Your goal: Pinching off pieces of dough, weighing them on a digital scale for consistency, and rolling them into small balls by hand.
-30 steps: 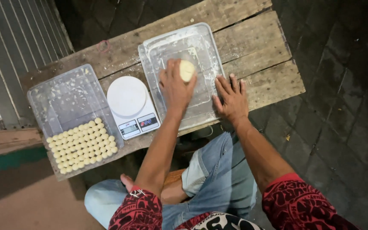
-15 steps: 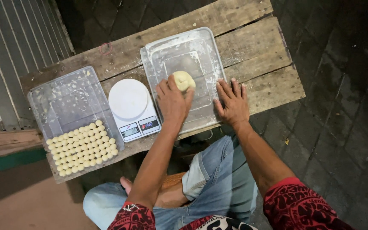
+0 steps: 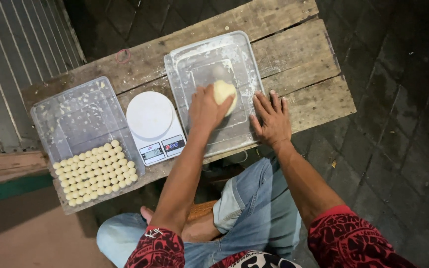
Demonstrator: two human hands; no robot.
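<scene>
A pale lump of dough (image 3: 225,93) lies on an upturned clear plastic lid (image 3: 204,59) dusted with flour. My left hand (image 3: 205,110) presses on the dough's near left side, fingers curled over it. Flat on the lid's right edge rests my right hand (image 3: 270,119), fingers spread, holding nothing. A white kitchen scale (image 3: 153,124) stands just left of the lid. Further left, a clear plastic box (image 3: 78,116) holds several rows of small dough balls (image 3: 97,171) in its near half.
Everything stands on a rough wooden plank table (image 3: 294,49). Dark paving (image 3: 398,124) lies to the right and beyond. A corrugated metal wall (image 3: 11,59) is on the left. My knees in blue jeans (image 3: 254,208) are under the table's near edge.
My left hand with the dough has slid back toward me across the lid. My right hand has stayed flat on the lid's right edge.
</scene>
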